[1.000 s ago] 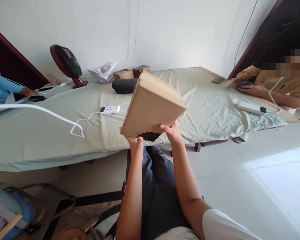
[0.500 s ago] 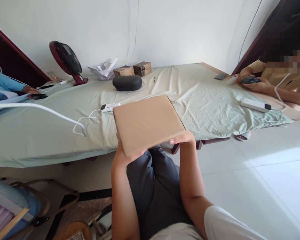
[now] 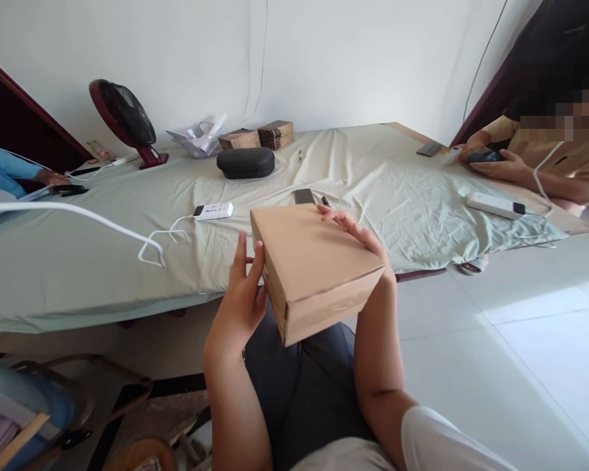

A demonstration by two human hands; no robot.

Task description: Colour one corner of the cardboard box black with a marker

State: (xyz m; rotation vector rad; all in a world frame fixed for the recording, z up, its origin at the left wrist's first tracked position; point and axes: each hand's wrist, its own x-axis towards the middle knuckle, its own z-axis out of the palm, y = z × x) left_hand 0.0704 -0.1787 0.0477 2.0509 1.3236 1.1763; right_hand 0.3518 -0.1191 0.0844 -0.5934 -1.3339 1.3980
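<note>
A closed brown cardboard box (image 3: 319, 252) is held up above my lap, by the table's front edge, its taped near side facing me and tilted. My right hand (image 3: 360, 235) grips its right side, with the fingers over the top and the palm hidden behind the box. At the box's left side is my left hand (image 3: 243, 288), its fingers spread and pointing up. The fingers lie against or just beside that side; the exact contact is hard to make out.
On the cloth-covered table (image 3: 103, 261) are a white power strip (image 3: 213, 210), a black case (image 3: 245, 163), a dark flat device (image 3: 304, 196), small boxes (image 3: 276, 135) and a fan (image 3: 125, 118). A white cable (image 3: 78, 208) crosses at left. People sit at both ends.
The box has turned and tipped, so its near side now shows. My right hand has moved from the front edge onto the top right; my left hand has loosened, its fingers spreading.
</note>
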